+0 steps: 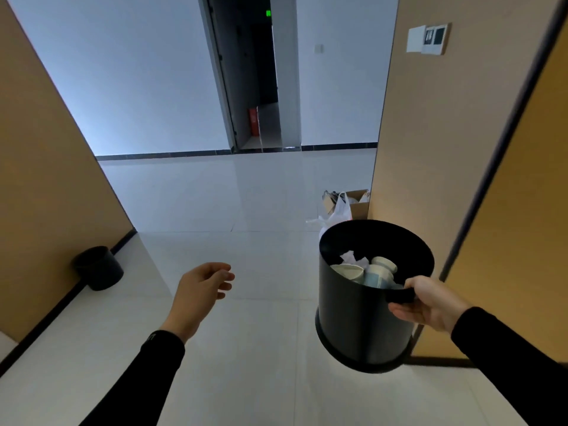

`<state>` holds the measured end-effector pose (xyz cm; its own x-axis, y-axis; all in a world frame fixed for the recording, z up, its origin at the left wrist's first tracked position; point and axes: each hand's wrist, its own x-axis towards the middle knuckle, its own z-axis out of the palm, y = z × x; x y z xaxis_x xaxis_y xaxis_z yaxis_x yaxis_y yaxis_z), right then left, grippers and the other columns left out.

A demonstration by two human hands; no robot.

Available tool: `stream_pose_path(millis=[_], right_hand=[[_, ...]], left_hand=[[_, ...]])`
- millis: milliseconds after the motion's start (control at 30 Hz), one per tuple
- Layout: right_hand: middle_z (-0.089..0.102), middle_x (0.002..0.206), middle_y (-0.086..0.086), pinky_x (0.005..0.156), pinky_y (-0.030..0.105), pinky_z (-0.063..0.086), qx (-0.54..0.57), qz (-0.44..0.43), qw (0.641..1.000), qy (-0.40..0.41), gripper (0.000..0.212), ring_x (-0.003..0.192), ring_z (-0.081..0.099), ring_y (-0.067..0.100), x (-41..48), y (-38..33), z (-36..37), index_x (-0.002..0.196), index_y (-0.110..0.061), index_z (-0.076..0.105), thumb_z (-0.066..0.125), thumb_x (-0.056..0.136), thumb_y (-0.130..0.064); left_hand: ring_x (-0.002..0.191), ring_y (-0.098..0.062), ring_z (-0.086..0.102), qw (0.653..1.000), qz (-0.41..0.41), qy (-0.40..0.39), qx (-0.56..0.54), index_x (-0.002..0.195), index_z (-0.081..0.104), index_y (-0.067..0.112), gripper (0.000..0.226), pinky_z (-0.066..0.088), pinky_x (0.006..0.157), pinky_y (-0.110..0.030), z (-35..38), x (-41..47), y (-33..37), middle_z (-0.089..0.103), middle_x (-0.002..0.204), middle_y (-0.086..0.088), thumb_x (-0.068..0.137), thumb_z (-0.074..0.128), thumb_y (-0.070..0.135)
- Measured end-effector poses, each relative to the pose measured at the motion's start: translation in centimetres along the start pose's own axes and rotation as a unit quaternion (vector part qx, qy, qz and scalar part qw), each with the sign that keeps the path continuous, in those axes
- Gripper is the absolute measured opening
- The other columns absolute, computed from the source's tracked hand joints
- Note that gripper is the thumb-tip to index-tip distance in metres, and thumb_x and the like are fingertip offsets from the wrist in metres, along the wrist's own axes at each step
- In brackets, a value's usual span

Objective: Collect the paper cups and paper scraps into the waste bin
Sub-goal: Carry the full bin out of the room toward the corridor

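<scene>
My right hand (430, 304) grips the near rim of a black waste bin (353, 321) and holds it off the floor at the right. Inside the bin lie several paper cups (376, 273) and a crumpled white paper scrap (352, 258). My left hand (204, 287) hangs in the air left of the bin, fingers loosely apart, holding nothing.
A second black bin (98, 267) stands on the floor against the tan wall at the left. A cardboard box (358, 202) and a white plastic bag (338, 212) sit by the tan door edge at the right. White tiled floor (246, 195) leads to a dark doorway (252, 87) ahead.
</scene>
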<state>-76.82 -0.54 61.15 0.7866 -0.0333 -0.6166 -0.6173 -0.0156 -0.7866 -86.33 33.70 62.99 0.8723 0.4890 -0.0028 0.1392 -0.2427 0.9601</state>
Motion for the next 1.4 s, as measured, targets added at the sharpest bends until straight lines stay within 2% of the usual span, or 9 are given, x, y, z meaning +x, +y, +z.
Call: stream_pose_path(millis=[133, 233, 467, 600, 733, 867, 1200, 1300, 1400], right_hand=[[0.059, 0.072, 0.022, 0.032, 0.026, 0.051, 0.001, -0.011, 1.0, -0.004, 0.017, 0.048, 0.064, 0.027, 5.9, -5.3, 2.1, 0.099, 0.004, 0.046, 0.033, 0.093, -0.006], [0.058, 0.072, 0.022, 0.031, 0.025, 0.05, -0.005, -0.012, 1.0, -0.002, 0.021, 0.035, 0.063, 0.023, 9.5, -8.5, 3.8, 0.104, 0.005, 0.045, 0.033, 0.092, -0.005], [0.064, 0.044, 0.019, 0.03, 0.026, 0.049, -0.016, 0.003, 1.0, 0.023, 0.02, 0.032, 0.062, 0.023, 18.3, -14.0, 8.3, 0.084, 0.006, 0.048, 0.033, 0.091, -0.005], [0.061, 0.068, 0.024, 0.031, 0.025, 0.05, -0.009, 0.012, 0.999, 0.052, 0.019, 0.032, 0.062, 0.022, 23.6, -16.7, 12.3, 0.082, 0.005, 0.048, 0.034, 0.091, -0.004], [0.06, 0.069, 0.025, 0.03, 0.026, 0.05, 0.028, 0.024, 0.997, 0.07, 0.019, 0.031, 0.061, 0.022, 28.0, -20.5, 16.7, 0.083, 0.005, 0.048, 0.033, 0.091, -0.004], [0.064, 0.045, 0.019, 0.032, 0.026, 0.051, 0.077, 0.017, 0.992, 0.096, 0.021, 0.033, 0.063, 0.024, 32.0, -24.3, 19.3, 0.08, 0.004, 0.047, 0.034, 0.092, -0.006], [0.063, 0.043, 0.017, 0.032, 0.025, 0.05, 0.129, 0.023, 0.982, 0.137, 0.026, 0.032, 0.061, 0.021, 43.5, -31.0, 20.0, 0.076, 0.005, 0.051, 0.034, 0.092, -0.006], [0.062, 0.063, 0.022, 0.032, 0.024, 0.05, 0.137, 0.037, 0.979, 0.146, 0.022, 0.032, 0.061, 0.021, 48.2, -32.2, 19.2, 0.089, 0.007, 0.054, 0.036, 0.091, -0.005], [0.061, 0.067, 0.023, 0.033, 0.025, 0.051, 0.16, 0.046, 0.973, 0.158, 0.021, 0.036, 0.061, 0.023, 51.7, -33.1, 17.9, 0.1, 0.009, 0.053, 0.039, 0.091, -0.004]], left_hand=[[0.075, -0.018, 0.065, 1.0, 0.006, 0.014, 0.002, 0.095, 0.066, 0.014, 0.016, 0.05, 0.064, -0.026, 1.7, 7.4, 0.9, 0.071, 0.085, -0.003, 0.088, 0.053, 0.008], [0.075, -0.019, 0.065, 1.0, 0.0, 0.013, 0.001, 0.096, 0.066, 0.012, 0.017, 0.05, 0.064, -0.027, 3.2, 12.2, 0.9, 0.071, 0.086, -0.004, 0.088, 0.052, 0.008], [0.073, -0.018, 0.066, 1.0, 0.002, -0.023, -0.014, 0.087, 0.067, 0.019, 0.017, 0.051, 0.064, -0.027, 5.8, 24.5, -0.6, 0.072, 0.084, -0.003, 0.087, 0.053, 0.008], [0.071, -0.017, 0.067, 0.998, 0.019, -0.044, -0.033, 0.084, 0.068, 0.021, 0.019, 0.052, 0.064, -0.029, 6.3, 33.9, -1.3, 0.073, 0.08, 0.001, 0.086, 0.055, 0.008], [0.073, -0.017, 0.067, 0.996, 0.03, -0.079, -0.034, 0.086, 0.068, 0.02, 0.018, 0.053, 0.066, -0.029, 6.2, 43.9, 0.0, 0.073, 0.083, -0.002, 0.087, 0.054, 0.009], [0.073, -0.018, 0.066, 0.992, 0.047, -0.112, -0.043, 0.086, 0.067, 0.019, 0.019, 0.052, 0.066, -0.029, 7.2, 54.1, 2.1, 0.072, 0.083, -0.002, 0.088, 0.052, 0.008], [0.073, -0.018, 0.065, 0.973, 0.07, -0.218, -0.01, 0.088, 0.068, 0.017, 0.017, 0.052, 0.066, -0.03, 19.0, 70.2, 4.3, 0.072, 0.082, -0.002, 0.087, 0.053, 0.008], [0.074, -0.018, 0.066, 0.97, 0.07, -0.233, 0.008, 0.086, 0.067, 0.02, 0.019, 0.051, 0.065, -0.029, 23.4, 74.3, 4.5, 0.072, 0.082, -0.001, 0.087, 0.053, 0.008], [0.073, -0.019, 0.067, 0.963, 0.071, -0.259, 0.024, 0.086, 0.068, 0.02, 0.019, 0.051, 0.062, -0.029, 27.9, 77.4, 4.6, 0.074, 0.08, 0.0, 0.087, 0.053, 0.008]])
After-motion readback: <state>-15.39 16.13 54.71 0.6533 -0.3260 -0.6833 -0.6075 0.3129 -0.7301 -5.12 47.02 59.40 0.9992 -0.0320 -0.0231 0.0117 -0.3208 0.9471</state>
